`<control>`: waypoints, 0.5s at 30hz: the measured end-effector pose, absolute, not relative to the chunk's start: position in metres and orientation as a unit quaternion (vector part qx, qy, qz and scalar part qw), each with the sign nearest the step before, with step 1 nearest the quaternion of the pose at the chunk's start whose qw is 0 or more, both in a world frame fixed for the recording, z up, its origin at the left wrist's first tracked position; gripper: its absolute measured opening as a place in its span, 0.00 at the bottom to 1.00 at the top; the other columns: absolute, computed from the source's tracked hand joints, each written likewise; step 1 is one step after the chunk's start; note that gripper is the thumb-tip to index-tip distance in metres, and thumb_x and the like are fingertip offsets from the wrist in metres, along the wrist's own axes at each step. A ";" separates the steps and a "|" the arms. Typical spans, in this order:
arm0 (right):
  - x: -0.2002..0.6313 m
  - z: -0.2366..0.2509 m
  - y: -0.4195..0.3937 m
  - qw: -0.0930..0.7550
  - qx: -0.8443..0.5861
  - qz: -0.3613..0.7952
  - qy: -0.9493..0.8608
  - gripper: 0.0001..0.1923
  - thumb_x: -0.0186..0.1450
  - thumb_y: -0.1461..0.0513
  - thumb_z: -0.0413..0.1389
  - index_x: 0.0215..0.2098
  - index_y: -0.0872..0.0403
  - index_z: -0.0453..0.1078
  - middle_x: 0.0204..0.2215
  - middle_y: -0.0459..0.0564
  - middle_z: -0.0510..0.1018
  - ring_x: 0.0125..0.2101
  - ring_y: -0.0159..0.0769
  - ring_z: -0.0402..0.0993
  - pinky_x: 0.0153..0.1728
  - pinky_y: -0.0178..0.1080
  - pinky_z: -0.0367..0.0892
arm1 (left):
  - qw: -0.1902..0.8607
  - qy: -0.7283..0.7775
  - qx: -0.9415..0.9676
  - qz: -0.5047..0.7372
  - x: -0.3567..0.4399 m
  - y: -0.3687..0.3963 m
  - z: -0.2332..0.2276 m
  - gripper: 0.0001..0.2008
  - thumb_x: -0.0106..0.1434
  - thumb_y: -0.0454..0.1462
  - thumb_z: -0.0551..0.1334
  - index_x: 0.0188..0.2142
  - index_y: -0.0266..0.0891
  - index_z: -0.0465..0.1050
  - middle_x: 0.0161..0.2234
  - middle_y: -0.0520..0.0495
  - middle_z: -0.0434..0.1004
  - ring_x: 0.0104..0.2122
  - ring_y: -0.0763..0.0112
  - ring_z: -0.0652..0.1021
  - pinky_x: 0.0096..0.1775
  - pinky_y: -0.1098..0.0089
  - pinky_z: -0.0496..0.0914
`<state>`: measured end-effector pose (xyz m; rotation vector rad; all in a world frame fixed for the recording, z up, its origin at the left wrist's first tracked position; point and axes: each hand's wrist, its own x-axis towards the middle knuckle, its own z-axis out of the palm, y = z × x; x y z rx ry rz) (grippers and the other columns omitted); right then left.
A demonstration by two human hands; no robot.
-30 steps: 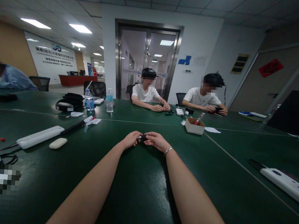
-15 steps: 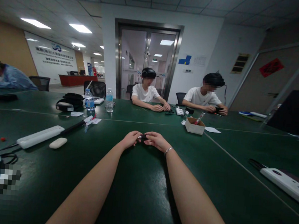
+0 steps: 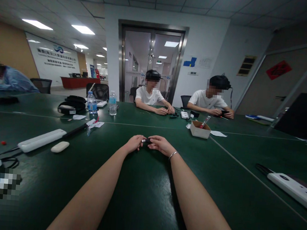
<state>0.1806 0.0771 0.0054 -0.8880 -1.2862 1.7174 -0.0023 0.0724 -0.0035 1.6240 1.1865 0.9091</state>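
Note:
Between my two hands is a small black object with a silver end (image 3: 147,140), held level just above the green tabletop (image 3: 147,189). Its exact kind is too small to make out. My left hand (image 3: 135,143) pinches the silver end on the left, its fingers closed. On the black part, at the right, the fingers of my right hand (image 3: 160,144) are closed too. Fingertips cover both ends of the object. A silver bracelet (image 3: 173,154) circles my right wrist.
Left are a white oval case (image 3: 60,147), a long white device (image 3: 42,140) and two water bottles (image 3: 91,103). A small cardboard box (image 3: 200,129) stands ahead right; a white power strip (image 3: 292,189) lies far right. Two people in white shirts (image 3: 150,96) sit opposite.
A little more of the silver end shows between my fingers. Both hands stay in nearly the same place.

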 end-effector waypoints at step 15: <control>0.180 0.008 0.075 0.398 -0.350 0.682 -0.504 0.09 0.62 0.73 0.52 0.41 0.63 0.65 0.28 0.54 0.76 0.25 0.32 0.77 0.29 0.31 0.74 | 0.438 0.476 0.669 0.365 -0.001 0.070 -0.002 0.16 0.62 0.41 0.48 0.42 0.34 0.67 0.22 0.53 0.62 0.17 0.80 0.63 0.18 0.79 0.59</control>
